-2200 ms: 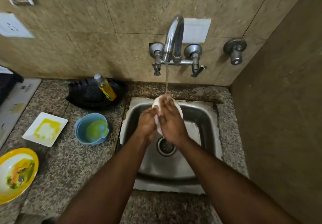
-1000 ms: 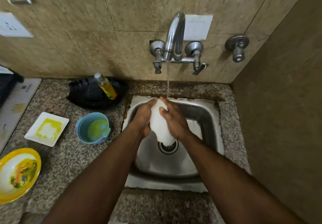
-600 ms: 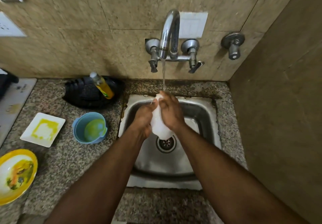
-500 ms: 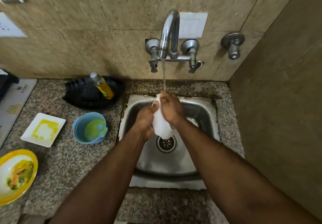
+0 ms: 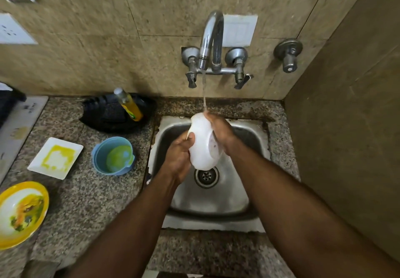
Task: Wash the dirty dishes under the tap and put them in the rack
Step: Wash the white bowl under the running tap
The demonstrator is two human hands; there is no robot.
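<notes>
A white bowl [image 5: 202,145] is held on edge over the steel sink [image 5: 255,139], under the thin stream from the tap [image 5: 211,39]. My left hand [image 5: 178,158] grips its left rim from below. My right hand [image 5: 218,130] presses on its right side and top, where the water lands. On the counter to the left wait a white square plate [image 5: 56,157] smeared yellow, a blue cup [image 5: 112,155] with green residue, and a yellow-rimmed bowl [image 5: 20,212] with food scraps. A black rack [image 5: 104,115] sits against the wall.
A yellow dish-soap bottle [image 5: 129,105] leans in the black rack. A brown wall [image 5: 346,126] closes off the right side of the sink. A white appliance edge [image 5: 19,121] lies at the far left. A separate valve [image 5: 287,54] sticks out of the wall.
Both hands have turned the white bowl under the stream, so more of its outer side and rim now faces me. My right hand has slid to its upper right.
</notes>
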